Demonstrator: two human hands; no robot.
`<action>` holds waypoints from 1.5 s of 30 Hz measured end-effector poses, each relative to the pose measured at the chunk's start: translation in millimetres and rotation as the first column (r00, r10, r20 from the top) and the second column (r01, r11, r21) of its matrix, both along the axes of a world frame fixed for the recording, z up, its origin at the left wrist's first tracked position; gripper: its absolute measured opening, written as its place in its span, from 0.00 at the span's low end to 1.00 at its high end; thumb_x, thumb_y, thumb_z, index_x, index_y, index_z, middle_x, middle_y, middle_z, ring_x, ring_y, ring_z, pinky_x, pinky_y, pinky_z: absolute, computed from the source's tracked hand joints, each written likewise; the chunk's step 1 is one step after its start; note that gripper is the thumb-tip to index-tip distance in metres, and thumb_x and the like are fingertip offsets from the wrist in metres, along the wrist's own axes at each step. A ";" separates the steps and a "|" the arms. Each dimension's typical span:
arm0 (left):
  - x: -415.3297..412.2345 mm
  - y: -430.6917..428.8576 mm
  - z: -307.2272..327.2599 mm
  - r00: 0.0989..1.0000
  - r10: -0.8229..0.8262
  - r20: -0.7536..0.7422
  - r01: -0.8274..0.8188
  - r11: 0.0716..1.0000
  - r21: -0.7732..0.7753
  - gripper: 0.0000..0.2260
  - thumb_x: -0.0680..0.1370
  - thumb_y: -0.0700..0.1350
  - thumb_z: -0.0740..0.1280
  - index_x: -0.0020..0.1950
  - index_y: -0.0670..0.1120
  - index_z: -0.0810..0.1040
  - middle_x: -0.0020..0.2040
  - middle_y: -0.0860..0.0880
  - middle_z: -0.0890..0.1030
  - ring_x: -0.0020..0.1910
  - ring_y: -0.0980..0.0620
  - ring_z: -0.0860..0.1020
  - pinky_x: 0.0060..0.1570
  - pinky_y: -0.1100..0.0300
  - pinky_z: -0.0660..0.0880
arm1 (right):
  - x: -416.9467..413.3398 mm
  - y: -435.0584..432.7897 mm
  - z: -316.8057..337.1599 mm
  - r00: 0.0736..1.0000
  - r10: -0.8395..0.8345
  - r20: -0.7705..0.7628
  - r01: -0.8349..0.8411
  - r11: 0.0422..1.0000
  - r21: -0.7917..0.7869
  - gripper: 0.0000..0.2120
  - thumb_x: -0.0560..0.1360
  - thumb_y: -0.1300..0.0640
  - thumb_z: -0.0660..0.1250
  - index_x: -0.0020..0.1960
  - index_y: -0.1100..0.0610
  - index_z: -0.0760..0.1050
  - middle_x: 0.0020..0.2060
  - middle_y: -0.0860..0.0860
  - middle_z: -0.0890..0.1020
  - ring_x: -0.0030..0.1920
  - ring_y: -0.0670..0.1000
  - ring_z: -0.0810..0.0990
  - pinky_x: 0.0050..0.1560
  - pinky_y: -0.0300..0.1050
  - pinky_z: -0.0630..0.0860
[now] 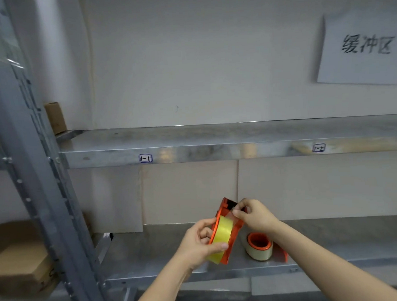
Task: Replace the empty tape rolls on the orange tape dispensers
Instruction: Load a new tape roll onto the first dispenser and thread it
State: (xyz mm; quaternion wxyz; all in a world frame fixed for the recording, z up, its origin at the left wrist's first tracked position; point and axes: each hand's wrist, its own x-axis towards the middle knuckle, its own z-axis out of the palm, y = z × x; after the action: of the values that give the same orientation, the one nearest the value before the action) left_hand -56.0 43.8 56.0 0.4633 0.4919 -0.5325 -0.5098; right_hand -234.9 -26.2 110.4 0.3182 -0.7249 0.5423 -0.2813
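Midway, seemingly: left hand [198,243] grips an orange tape dispenser [228,232] holding a yellow tape roll [221,235]; right hand [255,214] pinches its top. At four o'clock, a second dispenser [260,245] waits on the shelf [152,253].

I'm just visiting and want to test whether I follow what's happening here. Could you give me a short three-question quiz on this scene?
1. True or false: the orange dispenser in the person's hands carries a yellow tape roll.
2. Which hand pinches at the dispenser's top end? A) left hand B) right hand
3. Where does the second dispenser sit?

Key
1. True.
2. B; the left hand grips the roll's side.
3. On the lower metal shelf, just right of the held dispenser, under the right forearm.
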 end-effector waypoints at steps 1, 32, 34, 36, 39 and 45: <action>-3.2 0.8 1.7 1.000 -0.013 0.009 0.013 1.000 -0.017 0.28 0.67 0.33 0.77 0.63 0.46 0.74 0.35 0.52 0.77 0.40 0.57 0.81 0.44 0.65 0.77 | -5.6 3.0 2.3 1.000 -0.003 0.012 0.003 1.000 0.006 0.11 0.75 0.60 0.66 0.36 0.49 0.71 0.35 0.47 0.78 0.38 0.46 0.75 0.45 0.42 0.70; -186.4 103.2 65.3 0.954 -0.170 0.247 0.170 0.985 0.021 0.54 0.66 0.35 0.78 0.75 0.69 0.47 0.61 0.47 0.79 0.54 0.48 0.83 0.52 0.53 0.82 | -163.5 77.5 65.7 0.981 -0.086 -0.176 0.041 0.968 -0.246 0.05 0.73 0.60 0.66 0.39 0.55 0.74 0.46 0.58 0.83 0.50 0.59 0.80 0.51 0.51 0.77; -197.1 107.5 64.0 0.954 -0.155 0.255 0.159 0.987 0.005 0.54 0.66 0.35 0.78 0.75 0.69 0.47 0.60 0.48 0.78 0.54 0.49 0.83 0.52 0.54 0.82 | -170.9 79.9 67.1 0.984 -0.079 -0.160 0.035 0.965 -0.261 0.06 0.73 0.60 0.66 0.37 0.54 0.73 0.45 0.57 0.84 0.49 0.58 0.81 0.51 0.50 0.77; -205.7 110.8 62.4 0.952 -0.130 0.276 0.140 0.990 -0.017 0.55 0.66 0.36 0.79 0.73 0.71 0.47 0.61 0.48 0.77 0.54 0.47 0.83 0.53 0.50 0.82 | -176.9 81.3 68.2 0.988 -0.071 -0.138 0.032 0.963 -0.267 0.09 0.73 0.60 0.67 0.35 0.52 0.72 0.43 0.56 0.84 0.48 0.57 0.81 0.50 0.50 0.77; -216.1 113.1 62.0 0.939 -0.103 0.327 0.127 0.991 -0.052 0.53 0.65 0.37 0.79 0.71 0.75 0.51 0.61 0.44 0.75 0.53 0.45 0.83 0.52 0.50 0.82 | -184.8 81.9 69.3 0.989 -0.067 -0.130 0.031 0.965 -0.260 0.09 0.72 0.59 0.67 0.35 0.51 0.72 0.42 0.56 0.84 0.47 0.57 0.82 0.51 0.50 0.77; -218.3 108.8 64.6 0.919 -0.100 0.382 0.135 0.988 -0.068 0.44 0.67 0.36 0.78 0.72 0.65 0.63 0.62 0.45 0.78 0.55 0.47 0.83 0.56 0.51 0.80 | -190.7 80.3 77.0 0.993 -0.070 -0.098 0.041 0.961 -0.272 0.07 0.73 0.57 0.68 0.37 0.52 0.74 0.42 0.55 0.84 0.48 0.55 0.81 0.51 0.48 0.77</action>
State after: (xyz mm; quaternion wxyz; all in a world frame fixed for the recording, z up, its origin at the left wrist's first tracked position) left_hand -274.3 152.6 120.6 0.3431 0.5258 -0.6633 -0.4073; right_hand -425.6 54.1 187.4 0.1795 -0.7599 0.5352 -0.3222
